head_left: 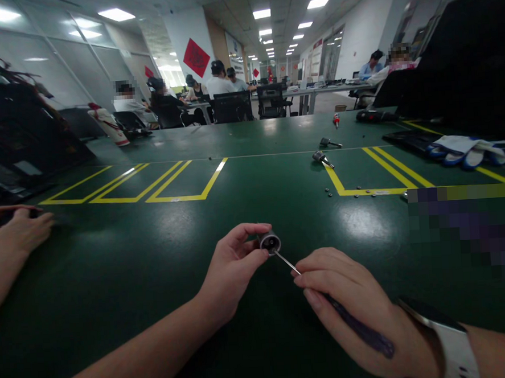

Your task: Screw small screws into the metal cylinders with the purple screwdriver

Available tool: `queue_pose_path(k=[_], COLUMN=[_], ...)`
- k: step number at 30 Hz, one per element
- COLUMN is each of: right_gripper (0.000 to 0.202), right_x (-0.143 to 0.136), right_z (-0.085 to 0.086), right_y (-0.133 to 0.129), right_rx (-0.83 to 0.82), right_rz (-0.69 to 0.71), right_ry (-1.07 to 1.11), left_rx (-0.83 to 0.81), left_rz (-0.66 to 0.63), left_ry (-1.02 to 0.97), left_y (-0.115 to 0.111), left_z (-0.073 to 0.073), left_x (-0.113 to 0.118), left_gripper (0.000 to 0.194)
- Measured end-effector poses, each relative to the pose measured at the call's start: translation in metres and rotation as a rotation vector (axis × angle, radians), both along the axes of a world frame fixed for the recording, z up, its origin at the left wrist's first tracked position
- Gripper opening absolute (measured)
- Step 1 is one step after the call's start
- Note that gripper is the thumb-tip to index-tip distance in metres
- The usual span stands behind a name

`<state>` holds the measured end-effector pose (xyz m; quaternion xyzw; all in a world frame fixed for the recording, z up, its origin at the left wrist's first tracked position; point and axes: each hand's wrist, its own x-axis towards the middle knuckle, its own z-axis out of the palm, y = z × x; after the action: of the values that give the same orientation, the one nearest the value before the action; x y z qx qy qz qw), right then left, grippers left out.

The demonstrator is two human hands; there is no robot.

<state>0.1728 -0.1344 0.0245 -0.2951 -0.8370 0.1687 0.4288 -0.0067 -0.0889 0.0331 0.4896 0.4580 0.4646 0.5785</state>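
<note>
My left hand (235, 264) pinches a small round metal cup-shaped part (270, 242) between thumb and fingers, its hollow end turned toward me. Inside the hollow a dark core shows. My right hand (345, 303) is closed around a screwdriver (359, 328) with a dark purple handle. Its thin steel shaft slants up to the left, and the tip meets the lower rim of the metal part; whether it touches a screw there I cannot tell. Both hands are held above the green table (191, 307).
Two dark metal parts with shafts (320, 157) lie ahead on the right, with several small nuts (358, 195) near yellow tape. A red screwdriver (336, 120) and white-blue gloves (468, 148) lie farther off. Another person's hands (18, 232) are at the left edge.
</note>
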Motion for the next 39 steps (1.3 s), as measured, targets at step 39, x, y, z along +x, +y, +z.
queue_pose_path(k=[39], right_gripper=[0.017], right_x=[-0.0097], right_z=[-0.0014], right_y=[-0.0027], right_rx=[0.133], right_rz=[-0.042], right_ry=[-0.234], left_rx=[0.100], left_rz=[-0.040], left_ry=[0.079], left_y=[-0.0038], left_z=[-0.0056], left_x=[0.0034], left_gripper=[0.012])
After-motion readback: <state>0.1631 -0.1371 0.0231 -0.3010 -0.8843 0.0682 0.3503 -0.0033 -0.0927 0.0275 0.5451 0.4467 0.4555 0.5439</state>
